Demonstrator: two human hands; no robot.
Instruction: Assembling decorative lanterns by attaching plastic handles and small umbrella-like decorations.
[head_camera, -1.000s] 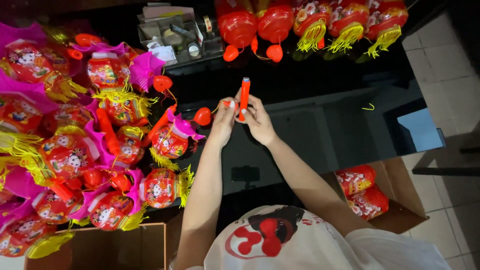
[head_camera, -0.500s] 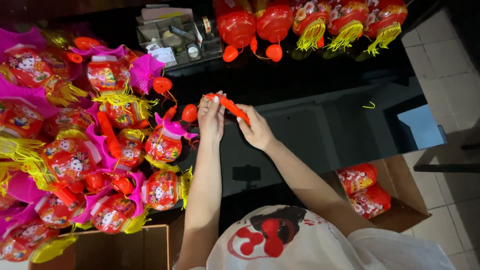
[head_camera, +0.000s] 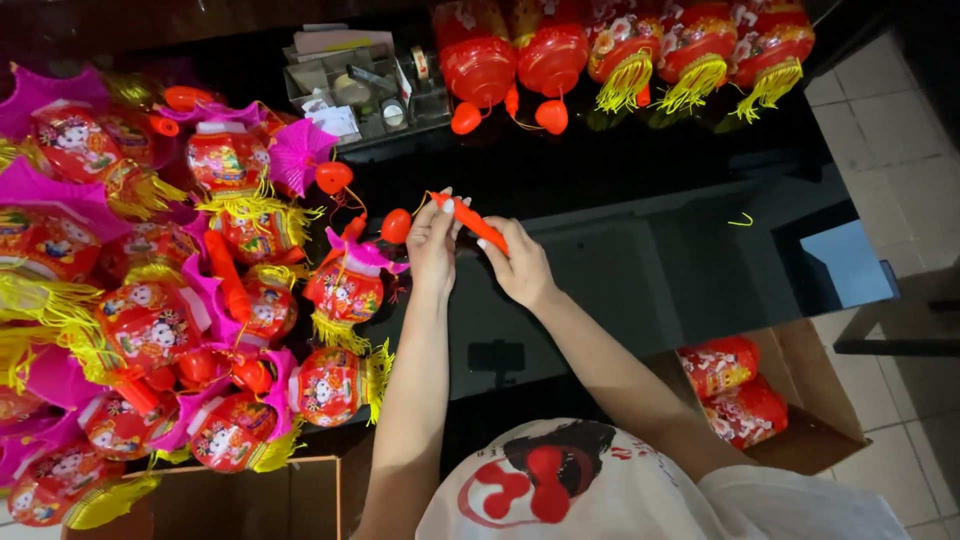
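We hold a red stick above the black table: right hand grips its near end, left hand fingers pinch its far tip, steadying it beside the lanterns.

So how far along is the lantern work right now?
Done-looking: a big heap of finished lanterns lies at the left of the black table. In hand: the left hand and right hand hold a red stick. Left: a row of red lanterns along the far edge.
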